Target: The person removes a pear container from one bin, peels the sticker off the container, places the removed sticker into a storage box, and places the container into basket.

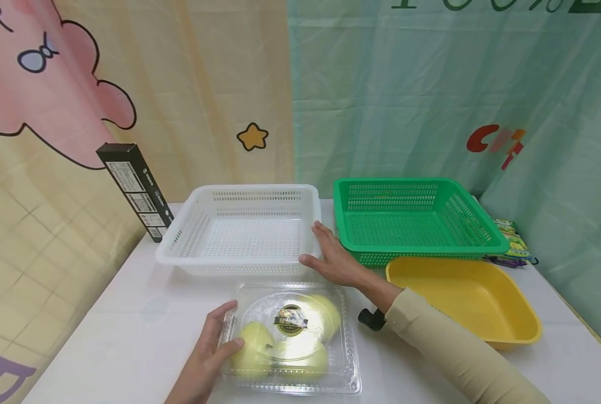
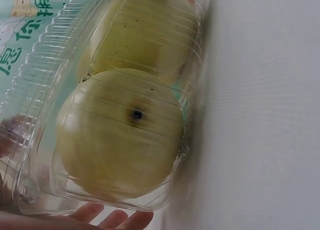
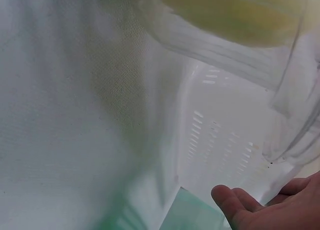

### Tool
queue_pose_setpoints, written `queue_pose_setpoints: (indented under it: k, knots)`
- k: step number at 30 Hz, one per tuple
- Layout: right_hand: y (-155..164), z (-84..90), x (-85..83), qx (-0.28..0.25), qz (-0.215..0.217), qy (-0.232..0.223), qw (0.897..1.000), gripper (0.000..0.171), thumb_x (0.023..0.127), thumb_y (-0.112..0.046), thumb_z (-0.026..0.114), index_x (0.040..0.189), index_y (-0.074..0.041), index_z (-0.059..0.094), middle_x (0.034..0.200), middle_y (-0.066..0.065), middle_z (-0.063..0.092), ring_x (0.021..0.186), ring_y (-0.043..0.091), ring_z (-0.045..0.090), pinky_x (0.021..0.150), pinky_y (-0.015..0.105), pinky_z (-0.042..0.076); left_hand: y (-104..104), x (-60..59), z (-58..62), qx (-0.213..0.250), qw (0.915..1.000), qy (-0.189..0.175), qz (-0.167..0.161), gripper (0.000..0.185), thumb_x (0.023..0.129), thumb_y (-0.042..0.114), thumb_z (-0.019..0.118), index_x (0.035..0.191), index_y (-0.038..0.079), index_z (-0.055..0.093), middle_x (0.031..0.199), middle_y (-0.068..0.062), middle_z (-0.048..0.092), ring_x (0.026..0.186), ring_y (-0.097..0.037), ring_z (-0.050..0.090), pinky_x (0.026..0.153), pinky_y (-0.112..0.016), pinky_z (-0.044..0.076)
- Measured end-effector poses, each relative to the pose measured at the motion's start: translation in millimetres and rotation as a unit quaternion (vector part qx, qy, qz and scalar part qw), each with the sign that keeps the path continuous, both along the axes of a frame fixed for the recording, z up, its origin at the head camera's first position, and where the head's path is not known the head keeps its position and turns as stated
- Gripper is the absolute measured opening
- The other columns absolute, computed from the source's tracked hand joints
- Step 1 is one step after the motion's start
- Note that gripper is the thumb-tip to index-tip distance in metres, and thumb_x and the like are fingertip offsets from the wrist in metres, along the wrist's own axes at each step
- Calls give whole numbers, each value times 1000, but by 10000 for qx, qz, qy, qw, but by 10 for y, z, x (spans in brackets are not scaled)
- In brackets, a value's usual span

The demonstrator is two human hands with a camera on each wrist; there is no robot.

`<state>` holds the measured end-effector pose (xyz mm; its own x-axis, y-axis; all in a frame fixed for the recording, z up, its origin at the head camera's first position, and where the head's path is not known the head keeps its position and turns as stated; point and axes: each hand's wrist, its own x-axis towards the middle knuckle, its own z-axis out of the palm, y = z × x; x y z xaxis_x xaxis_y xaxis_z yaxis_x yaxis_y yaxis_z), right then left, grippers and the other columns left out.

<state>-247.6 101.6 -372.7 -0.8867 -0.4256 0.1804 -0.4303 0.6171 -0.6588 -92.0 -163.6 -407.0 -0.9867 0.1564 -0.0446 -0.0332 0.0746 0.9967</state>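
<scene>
From the head view we see the whole table (image 1: 128, 314) with the clear clamshell box (image 1: 290, 336) of pale yellow-green fruit lying at its near edge, just in front of the white basket (image 1: 244, 230), while the left wrist view alone shows a dark spot on the nearest fruit (image 2: 120, 140). Our left hand (image 1: 209, 348) rests against the box's left side with thumb and fingers loosely spread over it, and our right hand (image 1: 335, 258) lies flat and unclenched at the white basket's near right corner, gripping nothing. The right wrist view is blurred, showing little beyond a basket wall, the box edge and a few fingertips (image 3: 235, 202).
</scene>
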Motion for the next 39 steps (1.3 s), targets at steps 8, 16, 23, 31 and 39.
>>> queue_pose_setpoints:
  k: [8,16,23,31,39]
  knots:
    - [-2,28,2,-80,123,-87,9999,78,93,-33,57,148,6,16,158,19,10,146,37,14,116,56,19,80,20,-23,222,9996,147,-23,67,88,11,58,145,16,23,158,-17,9,146,-40,-4,107,-71,-3]
    - [-3,24,-19,-22,141,-118,9998,78,93,-33,57,148,5,16,158,19,10,146,36,14,116,54,19,144,18,-37,240,9996,139,19,64,88,13,60,142,23,29,158,-15,10,146,-39,-5,108,-70,-5]
    - [5,40,-6,-17,115,-234,9997,77,93,-32,56,148,3,16,159,17,9,146,35,14,116,54,19,165,12,-38,84,9998,140,71,65,88,14,59,144,18,28,159,-16,2,146,-39,-13,106,-71,-11]
    - [46,59,7,-87,129,-415,9990,77,94,-31,56,149,2,14,159,16,8,147,35,11,116,56,18,171,10,-36,-5,10000,66,67,65,88,16,58,145,19,27,159,-14,3,146,-38,-13,107,-70,-11]
    - [113,146,113,-183,286,-555,9979,77,94,-34,55,151,-4,12,160,13,6,146,36,14,113,57,25,174,8,-31,-26,9999,69,86,64,89,16,58,144,20,27,159,-14,4,146,-40,-12,105,-72,-10]
